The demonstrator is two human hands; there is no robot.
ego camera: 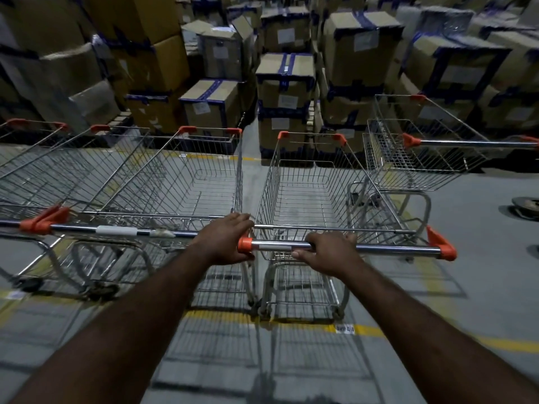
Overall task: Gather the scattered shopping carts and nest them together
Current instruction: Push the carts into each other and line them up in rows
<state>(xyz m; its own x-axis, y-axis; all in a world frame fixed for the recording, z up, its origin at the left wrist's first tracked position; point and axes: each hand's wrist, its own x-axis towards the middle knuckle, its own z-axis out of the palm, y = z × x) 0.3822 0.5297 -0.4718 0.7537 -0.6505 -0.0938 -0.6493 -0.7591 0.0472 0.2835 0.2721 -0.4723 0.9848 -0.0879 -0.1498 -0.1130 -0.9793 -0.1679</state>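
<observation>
**Both hands on the middle cart's bar**

Our right hand (323, 252) grasps the steel handle (393, 249) of the middle cart (306, 185), fingers curled over the bar and thumb beneath. Our left hand (226, 242) wraps the same bar's left end and covers part of its orange cap (244, 244).

The left cart (189, 176) stands just beside ours and parallel to it. The two side walls are close, with only a thin strip of floor (481, 287) showing between them. Further left, more carts (43, 170) overlap one another; we cannot tell how deeply they sit together.

On our right, a sideways cart (423, 153) is turned across our line, and its basket lies near our cart's right front corner. Ahead, stacked cardboard boxes (285, 83) stand just beyond the cart noses, with one narrow aisle running between the stacks.

The widest open room is the grey floor to our right and behind the handle, crossed by a yellow line (437, 339). A dark object (525, 207) lies on the floor at the right edge, too dim to identify.
</observation>
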